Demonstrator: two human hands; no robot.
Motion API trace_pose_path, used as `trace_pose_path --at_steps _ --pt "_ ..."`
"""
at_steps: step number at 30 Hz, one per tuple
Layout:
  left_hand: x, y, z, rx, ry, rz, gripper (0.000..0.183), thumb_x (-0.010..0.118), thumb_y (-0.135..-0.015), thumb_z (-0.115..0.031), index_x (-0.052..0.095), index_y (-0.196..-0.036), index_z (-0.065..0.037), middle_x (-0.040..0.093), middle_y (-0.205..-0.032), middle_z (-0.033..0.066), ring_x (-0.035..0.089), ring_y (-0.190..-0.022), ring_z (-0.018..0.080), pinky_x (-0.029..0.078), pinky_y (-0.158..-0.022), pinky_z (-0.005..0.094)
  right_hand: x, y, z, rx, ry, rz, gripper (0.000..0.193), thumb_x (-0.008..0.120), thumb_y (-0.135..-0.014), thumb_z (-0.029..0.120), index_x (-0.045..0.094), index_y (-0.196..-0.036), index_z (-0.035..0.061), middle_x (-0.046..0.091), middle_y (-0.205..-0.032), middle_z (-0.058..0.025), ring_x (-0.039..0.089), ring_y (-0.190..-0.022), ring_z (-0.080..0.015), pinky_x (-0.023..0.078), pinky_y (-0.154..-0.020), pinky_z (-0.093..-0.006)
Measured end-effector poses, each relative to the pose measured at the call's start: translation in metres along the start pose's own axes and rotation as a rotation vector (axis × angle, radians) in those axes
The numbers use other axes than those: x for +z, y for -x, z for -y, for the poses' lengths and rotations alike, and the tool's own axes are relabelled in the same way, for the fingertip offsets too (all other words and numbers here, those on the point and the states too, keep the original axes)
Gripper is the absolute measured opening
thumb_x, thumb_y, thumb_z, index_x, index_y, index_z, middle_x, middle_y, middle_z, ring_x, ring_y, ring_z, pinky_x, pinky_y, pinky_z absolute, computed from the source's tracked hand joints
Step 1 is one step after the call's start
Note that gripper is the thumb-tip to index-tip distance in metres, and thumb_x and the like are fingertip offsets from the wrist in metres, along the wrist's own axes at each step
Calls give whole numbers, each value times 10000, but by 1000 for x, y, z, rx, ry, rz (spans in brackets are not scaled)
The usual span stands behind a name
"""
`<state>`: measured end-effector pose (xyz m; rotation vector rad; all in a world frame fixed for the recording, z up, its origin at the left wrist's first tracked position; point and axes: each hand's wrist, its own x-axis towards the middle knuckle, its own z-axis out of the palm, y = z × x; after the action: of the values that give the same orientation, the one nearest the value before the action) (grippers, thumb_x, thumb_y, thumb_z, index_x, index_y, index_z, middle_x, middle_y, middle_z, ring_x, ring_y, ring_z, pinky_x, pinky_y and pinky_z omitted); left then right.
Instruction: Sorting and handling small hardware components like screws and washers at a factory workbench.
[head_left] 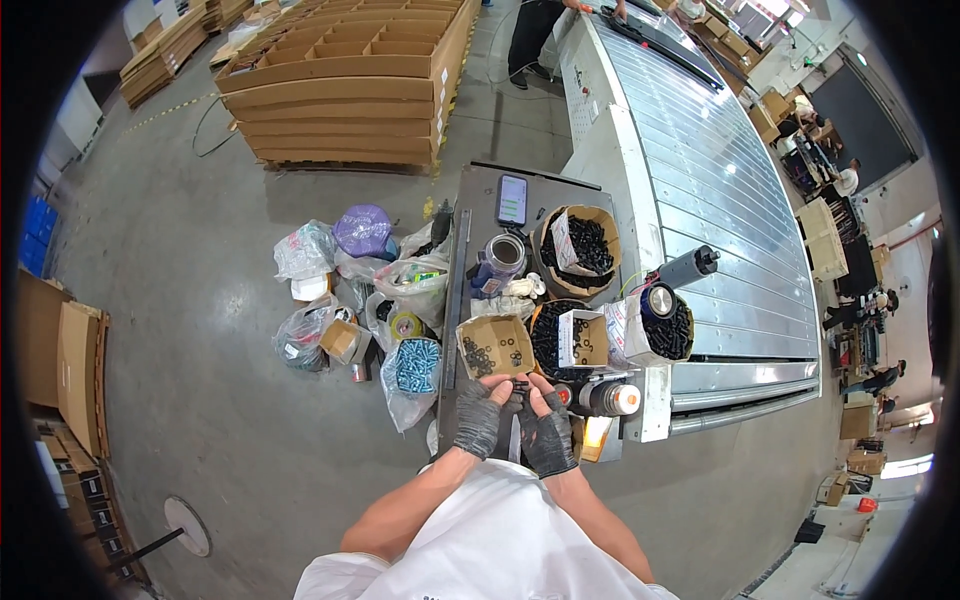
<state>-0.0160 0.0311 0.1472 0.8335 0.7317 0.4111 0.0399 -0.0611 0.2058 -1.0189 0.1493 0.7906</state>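
Observation:
My left hand (483,412) and my right hand (546,428), both in dark fingerless gloves, meet at the near end of a dark table. Their fingertips pinch a small black part (520,388) between them; it is too small and too covered to name. Just beyond the fingers sits an open cardboard box (505,333) with small dark rings (482,356) in it. To its right stands a small white-sided carton (568,335), beside a container of black parts (546,340). A black bottle-shaped thing with an orange-and-white end (622,400) lies right of my right hand.
On the table (480,190) are a phone (512,200), a purple container (500,260) and a box of black parts (592,243). Plastic bags and blue screws (416,365) stand left. A slatted metal conveyor (720,200) runs at right. Stacked cardboard trays (345,110) stand behind; a person (535,35) stands farther off.

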Motion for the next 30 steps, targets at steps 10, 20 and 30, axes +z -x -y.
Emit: trace_pose_path --at_steps 10,20,30 --pt "4 -1 8 -210 297 54 236 654 -933 -197 642 -1095 -26 688 -974 58 628 -869 169 499 -813 293 -20 -7 -13 -426 553 -136 186 587 -971 161 578 -1093 21 600 -1098 -85 564 -1013 -186 445 -917 -306" --pt "5 11 11 -268 333 -2 232 668 -923 -195 642 -1076 -23 682 -948 52 627 -840 153 518 -778 280 -12 14 3 -769 1270 -65 137 613 -921 121 640 -1016 26 615 -871 -117 603 -818 -243 471 -751 -353" --pt "-11 34 19 -202 202 213 259 661 -933 -234 657 -1091 -29 693 -948 55 636 -844 138 522 -781 284 -11 38 15 -708 1180 -25 152 635 -873 56 646 -1022 28 641 -858 -95 624 -801 -203 491 -736 -314"
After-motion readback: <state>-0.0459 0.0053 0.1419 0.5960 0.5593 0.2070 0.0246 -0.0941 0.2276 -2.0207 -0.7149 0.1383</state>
